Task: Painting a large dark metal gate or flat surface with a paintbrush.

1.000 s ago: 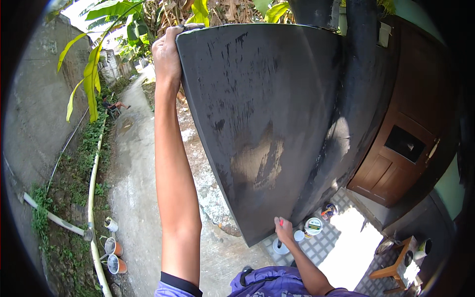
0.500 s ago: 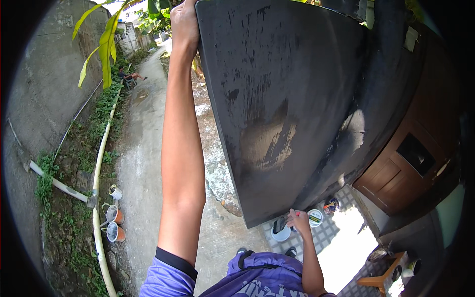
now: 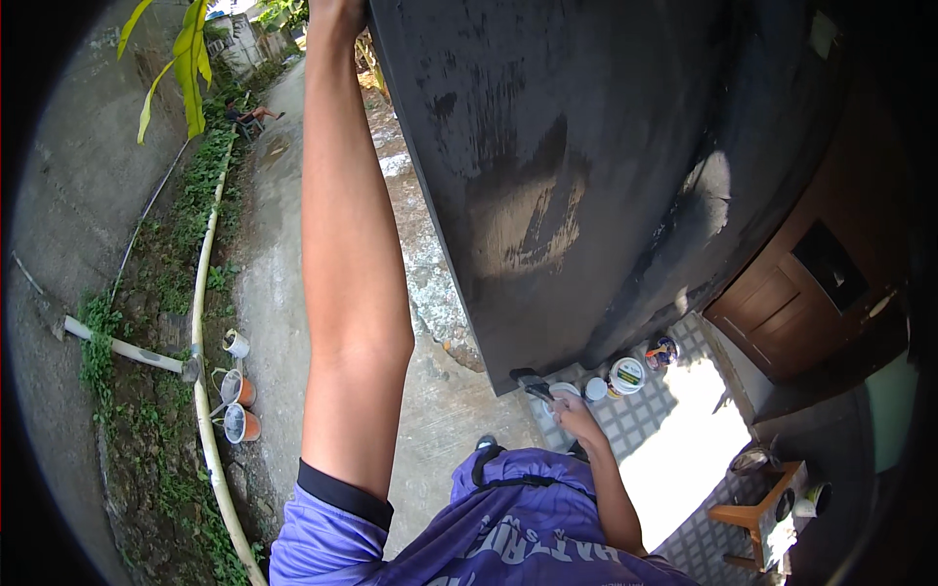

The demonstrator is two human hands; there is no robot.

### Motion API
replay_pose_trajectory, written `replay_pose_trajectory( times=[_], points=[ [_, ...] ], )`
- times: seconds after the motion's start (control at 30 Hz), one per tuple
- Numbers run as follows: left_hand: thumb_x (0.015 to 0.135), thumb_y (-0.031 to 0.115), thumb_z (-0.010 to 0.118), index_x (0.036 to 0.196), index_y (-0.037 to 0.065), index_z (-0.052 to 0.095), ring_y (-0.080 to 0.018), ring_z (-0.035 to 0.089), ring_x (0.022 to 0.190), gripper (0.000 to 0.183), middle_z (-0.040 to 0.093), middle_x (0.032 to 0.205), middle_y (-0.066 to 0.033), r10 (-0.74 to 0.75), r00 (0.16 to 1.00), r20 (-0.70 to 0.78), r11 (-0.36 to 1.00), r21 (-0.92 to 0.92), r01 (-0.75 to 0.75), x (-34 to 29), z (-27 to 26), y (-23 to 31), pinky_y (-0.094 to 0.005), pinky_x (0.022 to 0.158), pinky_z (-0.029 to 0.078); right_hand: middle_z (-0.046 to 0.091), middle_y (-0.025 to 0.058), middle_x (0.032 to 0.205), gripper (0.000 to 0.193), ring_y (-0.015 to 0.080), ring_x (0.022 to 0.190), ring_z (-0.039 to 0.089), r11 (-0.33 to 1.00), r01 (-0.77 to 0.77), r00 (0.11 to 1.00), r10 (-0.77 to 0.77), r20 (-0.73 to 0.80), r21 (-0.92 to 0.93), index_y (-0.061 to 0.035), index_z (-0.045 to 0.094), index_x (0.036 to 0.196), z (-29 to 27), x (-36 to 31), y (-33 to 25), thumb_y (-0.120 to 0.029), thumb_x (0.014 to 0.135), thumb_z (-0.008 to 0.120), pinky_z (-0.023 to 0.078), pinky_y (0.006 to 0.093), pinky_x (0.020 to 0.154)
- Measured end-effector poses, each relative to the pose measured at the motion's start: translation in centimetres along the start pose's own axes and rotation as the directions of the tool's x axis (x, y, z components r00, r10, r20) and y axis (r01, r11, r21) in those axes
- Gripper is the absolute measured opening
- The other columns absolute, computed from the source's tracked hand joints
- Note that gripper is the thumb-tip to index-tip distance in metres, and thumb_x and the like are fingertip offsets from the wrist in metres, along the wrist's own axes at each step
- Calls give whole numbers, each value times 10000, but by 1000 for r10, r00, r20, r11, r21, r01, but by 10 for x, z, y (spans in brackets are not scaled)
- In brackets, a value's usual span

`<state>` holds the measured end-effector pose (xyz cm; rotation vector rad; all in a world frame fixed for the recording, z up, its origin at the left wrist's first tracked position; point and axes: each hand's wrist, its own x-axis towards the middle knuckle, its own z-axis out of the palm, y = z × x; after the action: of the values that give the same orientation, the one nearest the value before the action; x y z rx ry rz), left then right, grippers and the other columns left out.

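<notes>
A tall black-painted wall [image 3: 625, 107] fills the right of the view, with a pale unpainted patch [image 3: 518, 239] on its face. My right hand [image 3: 576, 415] is closed round a paintbrush [image 3: 532, 384], low in front of me. The dark bristles lie at the wall's bottom left corner; whether they touch it I cannot tell. My left arm stretches straight up along the wall's left edge. Only the base of my left hand [image 3: 334, 18] shows at the top rim, beside that edge; its fingers are out of view.
Close to my right hand stand a white pail [image 3: 625, 376], a smaller white tub [image 3: 595, 389] and a colourful can [image 3: 661, 353]. A wooden bench [image 3: 747, 513] and a brown door [image 3: 782, 293] are at right. Orange buckets [image 3: 236, 388] line the pipe [image 3: 207, 391]; a seated person [image 3: 249, 115] is far off.
My right hand has shifted slightly up and left, bringing the brush to the wall's lower corner. The view has tilted down, so my left hand is now mostly cut off at the top.
</notes>
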<state>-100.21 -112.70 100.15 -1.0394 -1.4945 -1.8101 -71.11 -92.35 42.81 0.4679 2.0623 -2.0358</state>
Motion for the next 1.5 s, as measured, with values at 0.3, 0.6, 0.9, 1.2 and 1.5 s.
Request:
replay_pose_trajectory(
  times=[0.3, 0.6, 0.9, 1.2, 1.5],
  points=[
    [931, 328, 354, 1042, -28, 667, -187, 624, 739, 487, 689, 882, -108, 12, 999, -31, 998, 61, -10, -17, 9, 11, -304, 705, 497, 694, 171, 821, 300, 229, 757, 679, 905, 329, 895, -390, -218, -269, 21, 618, 1097, 40, -18, -73, -187, 882, 644, 497, 347, 692],
    [918, 322, 374, 1028, -40, 694, -185, 614, 723, 495, 693, 862, -119, -200, 978, 54, 971, -124, 206, 57, -73, -30, -293, 690, 485, 570, 32, 679, 242, 57, 602, 482, 878, 465, 884, -453, -115, 112, 60, 562, 1095, 63, -39, -174, -143, 963, 568, 403, 234, 555],
    [925, 323, 342, 1032, -47, 701, -177, 616, 696, 527, 703, 841, -130, 119, 993, -21, 977, 183, -113, -9, -2, 13, -285, 680, 484, 464, -56, 651, 292, 4, 570, 384, 658, 721, 693, -693, -200, 216, 15, 574, 991, 62, -40, -335, -277, 992, 564, 273, 188, 482],
    [949, 311, 354, 1003, -36, 713, -163, 609, 695, 502, 709, 825, -113, 250, 968, 19, 922, 300, -244, -3, -6, -6, -283, 698, 469, 356, -78, 606, 343, -2, 488, 308, 824, 419, 908, -391, -153, 382, -85, 502, 783, 107, 36, -228, -353, 992, 548, 202, 185, 417],
    [953, 266, 385, 947, -18, 723, -159, 587, 683, 442, 694, 798, -113, 307, 950, -61, 931, 227, -286, -3, -2, -10, -284, 714, 445, 406, -59, 544, 433, 35, 436, 342, 991, 133, 970, -133, -204, -13, -88, 505, 688, 109, 27, -106, -392, 995, 510, 238, 248, 394]
  ],
)
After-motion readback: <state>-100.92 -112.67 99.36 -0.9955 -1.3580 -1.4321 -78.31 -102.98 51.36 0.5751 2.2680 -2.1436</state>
